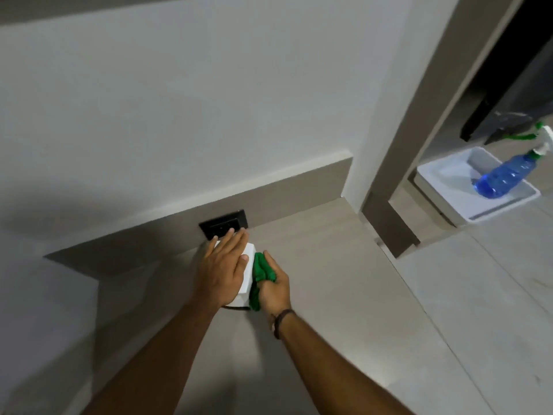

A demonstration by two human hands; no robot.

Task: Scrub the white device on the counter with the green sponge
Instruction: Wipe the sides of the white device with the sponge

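- A pale grey counter (314,295) runs along a white wall with a low grey upstand; a black socket plate (223,227) is set in that upstand at the counter's back edge.
- The white device (247,275) lies on the counter just in front of the socket, near the back edge. Its long axis runs roughly from the socket toward the person, and a dark cable shows at its near end.
- The left hand (223,266) lies flat on top of the device, fingers spread and extended toward the socket, pressing down rather than gripping.
- The right hand (275,287) is curled closed around the green sponge (261,275), holding it against the device's right long side; sponge and device touch.
- Both hands meet at the device, so neither has to reach. The coming stroke likely runs along that right side, parallel to the long axis, with the left palm bracing against slip.
- Both forearms come in from the near edge; a dark band sits on the right wrist.
- Well apart, on the right beyond a partition, a blue spray bottle (505,175) lies in a white tray (505,205).
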